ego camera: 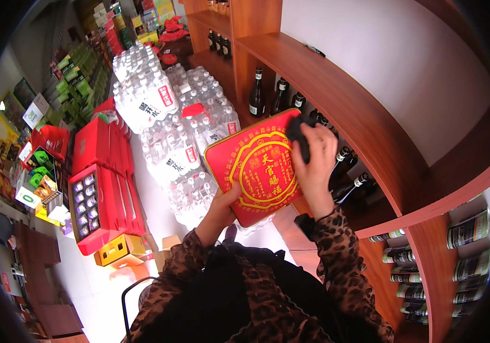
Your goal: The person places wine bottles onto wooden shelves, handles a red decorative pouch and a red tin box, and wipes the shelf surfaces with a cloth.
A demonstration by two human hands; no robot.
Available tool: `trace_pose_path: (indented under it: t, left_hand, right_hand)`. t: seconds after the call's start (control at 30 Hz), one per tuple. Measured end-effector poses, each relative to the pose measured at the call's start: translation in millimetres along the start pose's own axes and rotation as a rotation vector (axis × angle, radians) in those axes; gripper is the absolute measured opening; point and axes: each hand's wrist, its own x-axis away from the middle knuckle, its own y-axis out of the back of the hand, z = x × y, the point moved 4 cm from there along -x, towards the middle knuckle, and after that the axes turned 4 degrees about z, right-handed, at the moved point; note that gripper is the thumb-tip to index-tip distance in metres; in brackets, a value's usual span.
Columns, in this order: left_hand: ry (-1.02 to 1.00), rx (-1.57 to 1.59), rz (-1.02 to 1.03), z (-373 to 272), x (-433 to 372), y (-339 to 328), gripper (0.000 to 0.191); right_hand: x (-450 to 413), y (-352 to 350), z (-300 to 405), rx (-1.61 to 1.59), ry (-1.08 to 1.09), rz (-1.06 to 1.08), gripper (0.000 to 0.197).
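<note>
A flat red tin box (266,171) with gold rim and yellow printed pattern is held up, tilted, in front of me. My left hand (219,210) grips its lower left edge, thumb on the printed face. My right hand (320,158) holds a bunched black cloth (300,135) against the tin's upper right corner. The fingers of my left hand behind the tin are hidden.
Shrink-wrapped packs of water bottles (146,103) are stacked ahead. Red gift boxes (95,145) stand on the left, above a yellow carton (121,251). A curved wooden shelf (335,85) holds dark bottles (257,94) at right; cans (412,291) lie below.
</note>
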Motion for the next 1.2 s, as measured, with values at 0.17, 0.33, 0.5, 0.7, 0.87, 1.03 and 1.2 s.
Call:
trace_pose_path:
  t: [0.17,0.33,0.5,0.7,0.87,1.03,1.2]
  left_hand:
    - [-0.058,-0.270,0.033,-12.4,6.9,3.9,0.052]
    - [0.045,-1.011,-0.010,-32.5,2.4,7.4,0.018]
    - [0.077,-0.954,0.126,-38.7,7.6,9.5,0.023]
    - [0.011,-0.669,0.086,-55.7,16.0,23.0,0.041]
    - [-0.177,-0.295,-0.004,-65.3,2.7,20.5,0.059]
    - [-0.263,-0.312,-0.007,-82.0,4.3,21.2,0.061]
    - [-0.193,-0.406,0.004,-92.0,12.7,33.2,0.051]
  right_hand:
    - [-17.6,12.7,-9.3,-0.122,-0.080,-0.016,0.038]
    - [-39.6,24.5,30.0,-0.079,0.172,0.089,0.039]
    - [-29.0,1.7,57.2,-0.310,0.329,0.516,0.044]
    - [-30.4,-2.4,1.0,-0.261,0.149,0.299,0.039]
    - [8.2,-32.0,-24.6,-0.684,-0.456,0.229,0.030]
    - [55.6,-42.6,-20.3,-0.911,-0.827,0.183,0.028]
    - [51.6,-30.8,-15.0,-0.702,-0.634,0.173,0.029]
